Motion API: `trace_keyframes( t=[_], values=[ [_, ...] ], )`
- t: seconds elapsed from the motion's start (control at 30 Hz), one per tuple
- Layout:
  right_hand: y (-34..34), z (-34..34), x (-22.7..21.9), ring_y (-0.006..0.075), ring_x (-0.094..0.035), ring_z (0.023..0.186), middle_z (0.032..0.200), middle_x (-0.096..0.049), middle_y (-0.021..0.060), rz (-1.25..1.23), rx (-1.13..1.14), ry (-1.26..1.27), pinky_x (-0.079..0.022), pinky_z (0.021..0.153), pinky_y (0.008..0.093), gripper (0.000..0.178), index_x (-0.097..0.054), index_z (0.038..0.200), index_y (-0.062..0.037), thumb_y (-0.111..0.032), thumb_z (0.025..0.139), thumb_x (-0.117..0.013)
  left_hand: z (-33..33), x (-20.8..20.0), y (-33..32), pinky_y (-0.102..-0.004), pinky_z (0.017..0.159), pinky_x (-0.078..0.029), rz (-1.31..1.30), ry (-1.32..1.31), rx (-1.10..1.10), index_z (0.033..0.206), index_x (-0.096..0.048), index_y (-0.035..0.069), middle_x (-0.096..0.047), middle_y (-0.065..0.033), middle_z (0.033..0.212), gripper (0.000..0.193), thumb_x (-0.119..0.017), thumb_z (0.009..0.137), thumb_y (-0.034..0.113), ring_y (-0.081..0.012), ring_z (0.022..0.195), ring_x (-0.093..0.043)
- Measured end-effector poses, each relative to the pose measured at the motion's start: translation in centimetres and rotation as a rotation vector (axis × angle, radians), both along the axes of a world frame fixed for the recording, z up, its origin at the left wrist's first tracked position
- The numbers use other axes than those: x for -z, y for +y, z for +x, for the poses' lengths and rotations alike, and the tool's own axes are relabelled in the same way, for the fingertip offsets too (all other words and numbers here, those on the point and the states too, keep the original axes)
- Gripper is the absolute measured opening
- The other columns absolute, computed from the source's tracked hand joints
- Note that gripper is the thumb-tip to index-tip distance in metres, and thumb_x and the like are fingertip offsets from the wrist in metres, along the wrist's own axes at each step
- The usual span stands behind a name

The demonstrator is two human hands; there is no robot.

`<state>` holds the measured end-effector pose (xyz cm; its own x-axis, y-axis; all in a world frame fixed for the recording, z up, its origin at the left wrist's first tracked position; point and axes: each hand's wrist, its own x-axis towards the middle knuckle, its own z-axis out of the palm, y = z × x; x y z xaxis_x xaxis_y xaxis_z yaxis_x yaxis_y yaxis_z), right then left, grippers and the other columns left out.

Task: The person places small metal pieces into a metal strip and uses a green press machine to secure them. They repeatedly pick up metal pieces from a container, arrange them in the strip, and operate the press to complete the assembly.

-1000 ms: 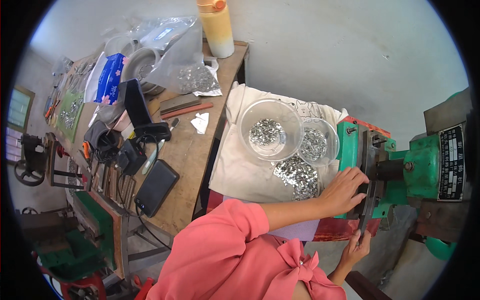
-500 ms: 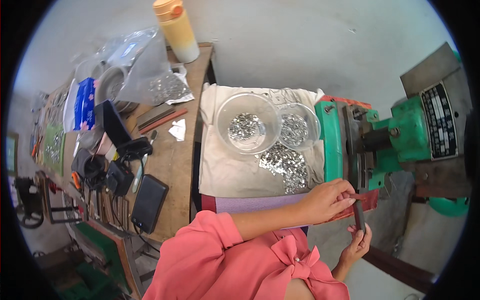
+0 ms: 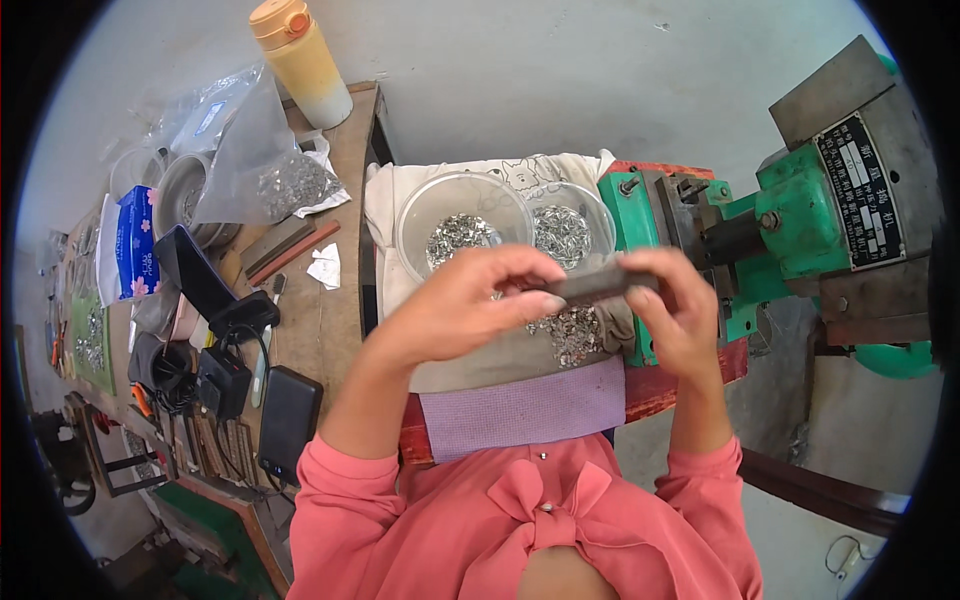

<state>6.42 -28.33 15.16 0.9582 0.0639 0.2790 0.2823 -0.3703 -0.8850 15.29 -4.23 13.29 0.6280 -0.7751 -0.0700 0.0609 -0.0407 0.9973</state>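
The person holds a dark grey flat metal bar (image 3: pixel 600 283) with both hands, in front of the chest and above the cloth-covered work place. The left hand (image 3: pixel 470 305) pinches the left end of the bar between the thumb and the other fingers (image 3: pixel 535 300), which are pressed together. The right hand (image 3: pixel 680 310) grips the right end, and its fingers are curled around the bar. The bar lies almost level, a little raised on the right side.

Under the hands there is a beige cloth (image 3: pixel 470 350) with a loose heap of small shiny metal parts (image 3: pixel 570 335) on it. Behind the hands stand two clear round plastic bowls (image 3: pixel 462 225), touching each other, and both have the same small parts inside. Just to the right of the bowls is a green metal press machine (image 3: pixel 800 215).

On the left is a wooden bench (image 3: pixel 320 320). It carries a yellow bottle with an orange cap (image 3: pixel 300 60), a clear plastic bag with small parts (image 3: pixel 270 165) and a black flat phone-like device (image 3: pixel 290 420).
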Motion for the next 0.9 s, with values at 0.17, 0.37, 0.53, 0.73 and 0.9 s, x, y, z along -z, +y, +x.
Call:
trace_keyframes(
  t=[0.17,0.37,0.53,0.73,0.9],
  values=[
    [2.5,6.5,-0.5,0.0144,-0.065,0.099,0.12,-0.066,0.0114,0.114,-0.157,-0.004,-0.053,0.085,0.0289,0.041,-0.059,0.133,-0.0019,0.0,0.093,-0.066,2.0,-0.1,2.0,-0.0308,0.087,-0.052,0.079,-0.431,-0.261,0.115,-0.068,-0.004,-0.071,-0.0067,0.103,0.027,-0.071,0.09,0.006,-0.0141,0.093,-0.065],
    [4.0,7.8,0.8,0.0218,-0.071,0.095,0.117,-0.067,0.0179,-0.198,-0.035,-0.119,-0.057,0.085,0.035,0.048,-0.054,0.138,-0.0022,-0.003,0.092,-0.069,2.0,1.1,2.8,-0.0351,0.075,-0.052,0.388,-0.661,-0.637,0.114,-0.066,-0.001,-0.069,-0.0146,0.102,0.025,-0.067,0.092,0.011,-0.0281,0.086,-0.068],
    [3.1,4.7,2.3,0.0172,-0.071,0.09,0.1,-0.072,0.0115,-0.016,0.045,0.034,-0.057,0.08,0.031,0.027,-0.063,0.12,0.0024,-0.001,0.093,-0.066,0.2,2.9,3.8,-0.0289,0.079,-0.051,0.193,-0.404,-0.581,0.121,-0.064,-0.002,-0.07,-0.0083,0.101,0.027,-0.064,0.097,0.01,-0.0147,0.087,-0.065],
    [0.3,-5.4,5.8,0.0178,-0.073,0.079,0.092,-0.07,0.0069,0.42,0.18,0.447,-0.057,0.071,0.0259,0.01,-0.066,0.102,0.0036,-0.005,0.098,-0.064,-5.9,4.6,5.2,-0.0257,0.077,-0.05,-0.083,0.416,-0.144,0.124,-0.06,-0.001,-0.065,-0.0026,0.099,0.028,-0.056,0.104,0.018,-0.0095,0.083,-0.059],
    [-2.9,-13.3,10.0,0.0175,-0.073,0.076,0.09,-0.069,0.0047,0.611,0.426,0.706,-0.057,0.066,0.025,0.013,-0.066,0.103,0.0012,-0.011,0.099,-0.065,-9.4,7.9,4.6,-0.0255,0.07,-0.049,0.128,0.594,0.121,0.117,-0.063,0.0,-0.065,-0.0019,0.094,0.026,-0.049,0.108,0.02,-0.0085,0.079,-0.057]
  ],
)
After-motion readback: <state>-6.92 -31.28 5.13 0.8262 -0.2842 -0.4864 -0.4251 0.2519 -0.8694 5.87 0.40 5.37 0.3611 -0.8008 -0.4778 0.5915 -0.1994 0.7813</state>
